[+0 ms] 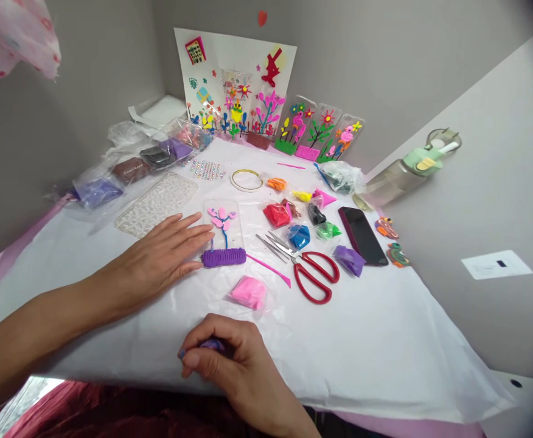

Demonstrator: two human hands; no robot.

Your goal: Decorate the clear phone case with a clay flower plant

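My left hand [168,246] lies flat with its fingers spread, its fingertips at the left edge of a clear case [235,228]. On the case are pink clay petals [221,213], a blue stem [225,236] and a ridged purple clay base [223,258]. Near the table's front edge, my right hand [225,359] is curled, a bit of blue clay [181,353] showing at its fingertips and something purple [212,345] partly hidden inside the fingers. A wrapped pink clay lump [249,292] rests between the case and my right hand.
Red-handled scissors [314,277], tweezers [272,248] and a pink tool [269,267] lie right of the case. Behind them are several wrapped clay lumps [277,215]. A phone [363,236] and bottle [397,182] stand further right. A textured sheet [157,204] lies left; decorated cases [319,131] lean behind.
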